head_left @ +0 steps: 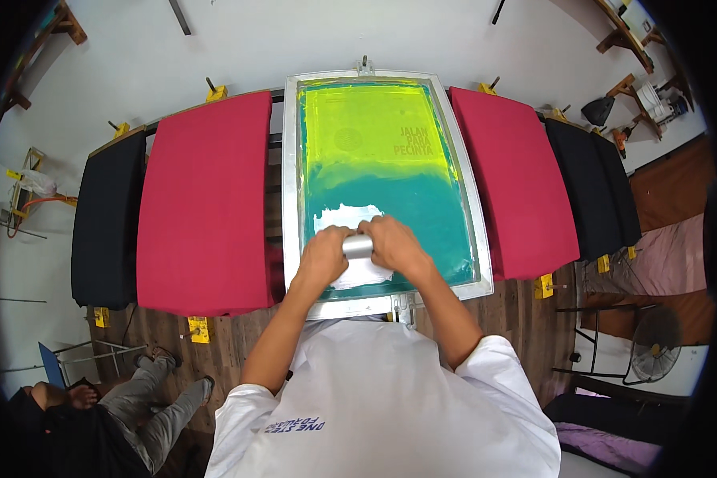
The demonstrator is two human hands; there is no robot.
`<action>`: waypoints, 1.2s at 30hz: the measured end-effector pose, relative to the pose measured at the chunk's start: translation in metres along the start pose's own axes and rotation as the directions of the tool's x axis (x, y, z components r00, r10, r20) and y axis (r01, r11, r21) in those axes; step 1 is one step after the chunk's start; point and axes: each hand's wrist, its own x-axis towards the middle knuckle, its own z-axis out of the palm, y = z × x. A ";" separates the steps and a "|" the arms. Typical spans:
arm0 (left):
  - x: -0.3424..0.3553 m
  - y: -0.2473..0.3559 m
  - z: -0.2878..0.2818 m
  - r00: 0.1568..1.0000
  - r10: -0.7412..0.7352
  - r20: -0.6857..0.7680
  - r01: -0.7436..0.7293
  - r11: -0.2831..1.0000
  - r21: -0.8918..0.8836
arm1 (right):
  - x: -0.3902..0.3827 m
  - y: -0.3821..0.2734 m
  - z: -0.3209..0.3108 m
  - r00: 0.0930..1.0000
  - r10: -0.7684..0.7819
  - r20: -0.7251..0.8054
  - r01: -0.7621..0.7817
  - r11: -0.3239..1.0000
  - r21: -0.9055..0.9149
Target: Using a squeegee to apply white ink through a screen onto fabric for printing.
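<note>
A silver-framed printing screen point(292, 183) lies in front of me, its mesh teal near me and yellow-green at the far part. Both my hands are closed on a short metal squeegee point(358, 246) over the near part of the mesh. My left hand point(323, 255) grips its left end, and my right hand point(397, 245) grips its right end. A ragged patch of thick white ink point(347, 216) shows around and just beyond the squeegee. The squeegee's lower edge is hidden from above. Faint lettering and a round mark show through the yellow-green part.
Boards covered in red cloth point(205, 203) flank the screen on the left, with another red cloth board point(515, 183) on the right. Black cloth boards point(107, 223) stand farther out. A person point(123, 414) sits at lower left. A fan point(655, 346) stands at right.
</note>
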 end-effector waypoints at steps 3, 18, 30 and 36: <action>-0.038 0.005 0.016 0.999 0.044 -0.021 -0.044 0.999 -0.003 | -0.038 -0.010 0.016 1.000 0.019 -0.022 -0.019 1.000 0.002; 0.005 -0.004 -0.007 1.000 -0.025 0.008 0.025 1.000 0.016 | 0.009 -0.008 -0.007 0.998 0.014 0.069 -0.013 1.000 -0.017; -0.063 0.020 -0.015 0.978 -0.059 0.200 0.079 0.992 -0.094 | -0.054 -0.043 -0.010 0.962 0.075 0.261 -0.091 0.995 0.049; -0.007 -0.005 -0.025 0.996 -0.078 0.036 0.080 0.996 -0.038 | 0.018 -0.021 -0.004 0.998 -0.003 0.070 0.005 1.000 -0.029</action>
